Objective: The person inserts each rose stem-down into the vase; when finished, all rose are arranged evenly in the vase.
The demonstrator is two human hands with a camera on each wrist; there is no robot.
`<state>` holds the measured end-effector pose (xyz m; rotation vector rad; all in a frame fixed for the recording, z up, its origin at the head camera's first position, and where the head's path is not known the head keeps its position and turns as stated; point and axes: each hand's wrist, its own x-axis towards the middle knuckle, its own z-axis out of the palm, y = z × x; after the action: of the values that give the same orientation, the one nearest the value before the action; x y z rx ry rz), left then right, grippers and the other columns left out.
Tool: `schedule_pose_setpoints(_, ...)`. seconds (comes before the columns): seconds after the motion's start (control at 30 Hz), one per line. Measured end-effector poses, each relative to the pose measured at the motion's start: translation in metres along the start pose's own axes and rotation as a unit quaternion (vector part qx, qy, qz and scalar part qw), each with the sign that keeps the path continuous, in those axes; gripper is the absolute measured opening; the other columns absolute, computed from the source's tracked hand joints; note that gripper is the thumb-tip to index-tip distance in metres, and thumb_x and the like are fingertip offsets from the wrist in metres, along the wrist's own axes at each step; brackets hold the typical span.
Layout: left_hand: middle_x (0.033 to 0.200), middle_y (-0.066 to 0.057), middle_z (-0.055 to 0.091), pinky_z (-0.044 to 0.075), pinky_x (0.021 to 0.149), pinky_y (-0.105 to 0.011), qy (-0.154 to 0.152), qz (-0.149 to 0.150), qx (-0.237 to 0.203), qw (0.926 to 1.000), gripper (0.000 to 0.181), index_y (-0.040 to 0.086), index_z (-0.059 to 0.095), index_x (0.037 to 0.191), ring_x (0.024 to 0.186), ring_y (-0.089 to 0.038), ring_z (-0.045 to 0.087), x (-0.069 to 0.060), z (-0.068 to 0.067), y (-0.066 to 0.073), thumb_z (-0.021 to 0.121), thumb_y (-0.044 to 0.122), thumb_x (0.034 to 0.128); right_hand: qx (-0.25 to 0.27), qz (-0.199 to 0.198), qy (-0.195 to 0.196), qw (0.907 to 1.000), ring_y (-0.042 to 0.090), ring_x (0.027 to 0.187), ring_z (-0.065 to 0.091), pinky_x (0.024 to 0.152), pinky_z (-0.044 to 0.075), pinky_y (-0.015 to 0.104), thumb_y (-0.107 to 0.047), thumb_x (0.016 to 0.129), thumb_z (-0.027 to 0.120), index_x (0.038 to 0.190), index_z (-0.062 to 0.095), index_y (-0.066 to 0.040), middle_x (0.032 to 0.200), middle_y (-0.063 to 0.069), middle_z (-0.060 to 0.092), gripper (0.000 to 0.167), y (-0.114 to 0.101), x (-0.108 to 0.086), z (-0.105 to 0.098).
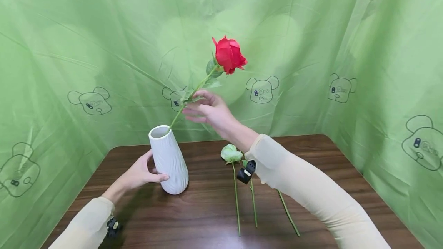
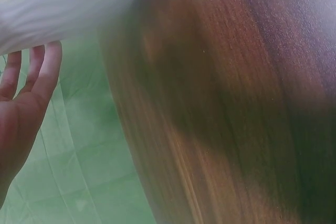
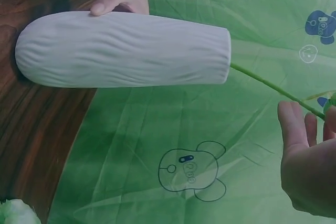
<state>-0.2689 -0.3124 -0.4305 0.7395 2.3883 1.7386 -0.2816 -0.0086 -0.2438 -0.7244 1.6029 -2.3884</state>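
Observation:
A white ridged vase [image 1: 170, 160] stands on the table, and my left hand [image 1: 140, 172] grips its lower left side, thumb across the front. In the left wrist view the fingers of my left hand [image 2: 31, 93] lie against the vase [image 2: 63, 9]. My right hand [image 1: 212, 114], above and right of the mouth, pinches the green stem of a red rose [image 1: 230, 55]. The stem's lower end is inside the vase mouth, and the bloom leans up to the right. The right wrist view shows the stem [image 3: 268, 83] between the vase [image 3: 126, 50] and my right hand [image 3: 310, 161].
A pale green-white flower [image 1: 231, 153] lies on the brown table [image 1: 204, 210] right of the vase. Beside it are two more green stems [image 1: 288, 213], their upper parts partly hidden by my right sleeve. A green printed curtain [image 1: 138, 49] surrounds the table's back and sides.

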Motion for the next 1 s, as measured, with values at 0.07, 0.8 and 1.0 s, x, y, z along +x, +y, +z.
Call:
schedule_pose_setpoints(0.07, 0.124, -0.024, 0.059, 0.061, 0.08, -0.046, -0.004, 0.005, -0.001, 1.0, 0.081, 0.004, 0.04, 0.142, 0.099, -0.034, 0.07, 0.004, 0.003, -0.001, 0.086, -0.002, 0.0756, -0.001, 0.002, 0.013, 0.9999, 0.041, 0.109, 0.067, 0.091, 0.057, 0.047, 0.013, 0.094, 0.053, 0.11, 0.059, -0.003, 0.107, 0.016, 0.065, 0.023, 0.002, -0.001, -0.001)
schedule_pose_setpoints(0.8, 0.124, -0.023, 0.058, 0.061, 0.079, -0.043, 0.013, -0.006, 0.024, 0.9996, 0.081, 0.005, 0.04, 0.143, 0.099, -0.033, 0.07, -0.01, -0.008, -0.001, 0.086, 0.0, 0.0773, -0.041, 0.029, 0.011, 0.9987, 0.05, 0.105, 0.066, 0.088, 0.058, 0.049, 0.012, 0.094, 0.06, 0.132, 0.055, -0.012, 0.099, 0.013, 0.067, 0.045, 0.032, 0.022, 0.04)
schedule_pose_setpoints(1.0, 0.122, -0.021, 0.061, 0.061, 0.078, -0.042, 0.018, -0.008, 0.021, 0.9996, 0.079, 0.007, 0.041, 0.141, 0.097, -0.032, 0.07, -0.012, -0.008, -0.001, 0.086, -0.001, 0.0769, -0.065, 0.034, 0.008, 0.9973, 0.033, 0.092, 0.07, 0.086, 0.059, 0.041, 0.006, 0.095, 0.065, 0.13, 0.058, -0.008, 0.106, 0.012, 0.067, 0.039, 0.042, 0.026, 0.044)
